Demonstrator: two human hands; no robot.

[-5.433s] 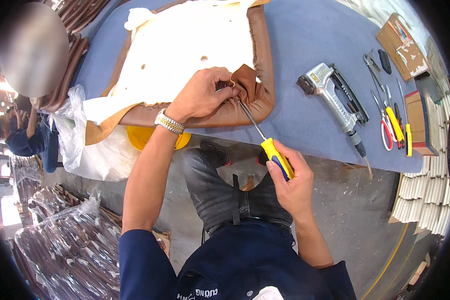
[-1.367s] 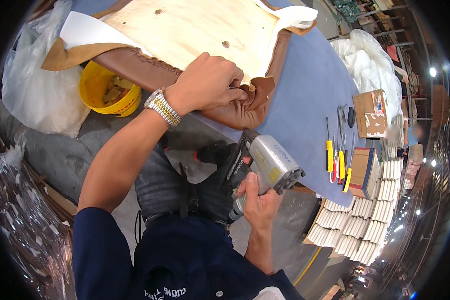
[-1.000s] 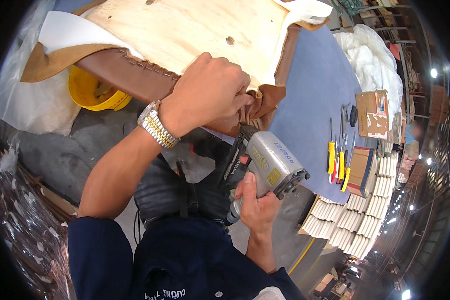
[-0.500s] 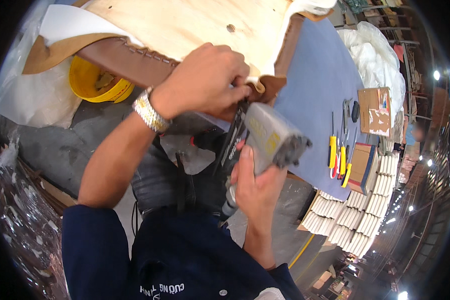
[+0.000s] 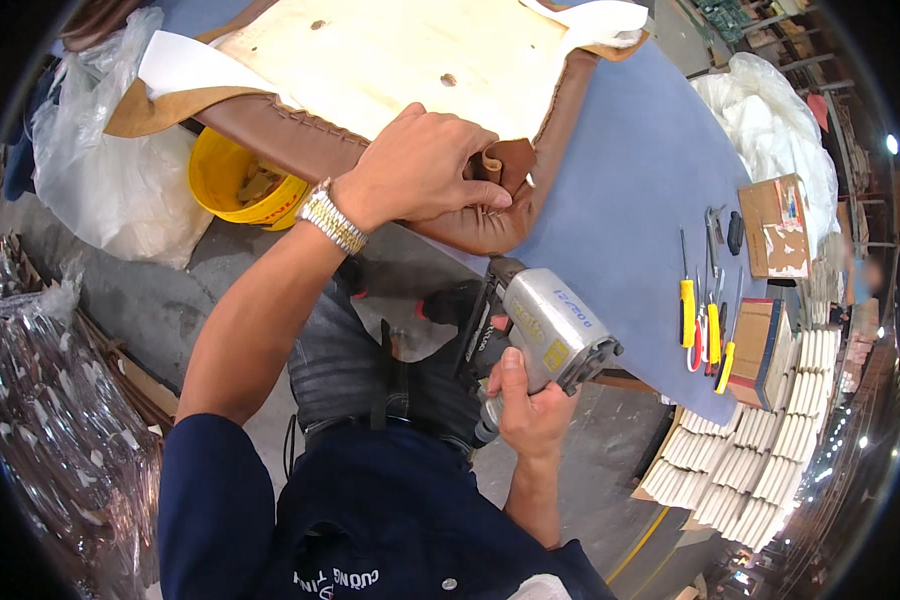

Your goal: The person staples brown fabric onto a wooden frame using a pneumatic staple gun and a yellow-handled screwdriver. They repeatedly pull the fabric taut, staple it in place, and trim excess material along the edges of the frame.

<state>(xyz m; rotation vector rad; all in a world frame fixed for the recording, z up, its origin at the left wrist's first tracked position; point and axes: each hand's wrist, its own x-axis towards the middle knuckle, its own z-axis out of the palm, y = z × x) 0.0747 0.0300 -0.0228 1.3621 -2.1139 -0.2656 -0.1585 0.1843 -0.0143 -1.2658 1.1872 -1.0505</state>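
Observation:
A seat cushion (image 5: 315, 135) covered in brown leather lies underside up, its pale plywood board (image 5: 400, 60) facing me and a row of staples along the near edge. At the near right corner, my left hand (image 5: 425, 165) is closed on a gathered fold of leather (image 5: 512, 160), thumb pressing against it. My right hand (image 5: 532, 412) grips a grey pneumatic staple gun (image 5: 550, 315) by its handle. The gun's nose is just below the corner, apart from the leather. A loose leather flap with white padding (image 5: 195, 70) sticks out at the cushion's left.
The blue-covered table (image 5: 625, 180) holds yellow-handled screwdrivers (image 5: 713, 330), pliers and cardboard boxes (image 5: 775, 225) on the right. A yellow bucket (image 5: 232, 180) stands below on the left beside clear plastic sheeting (image 5: 120, 170). Stacked white strips (image 5: 740, 460) sit at the lower right.
The staple gun has drawn down and away from the cushion's corner, uncovering it. My left hand stays at the leather fold. The whole view has shifted slightly.

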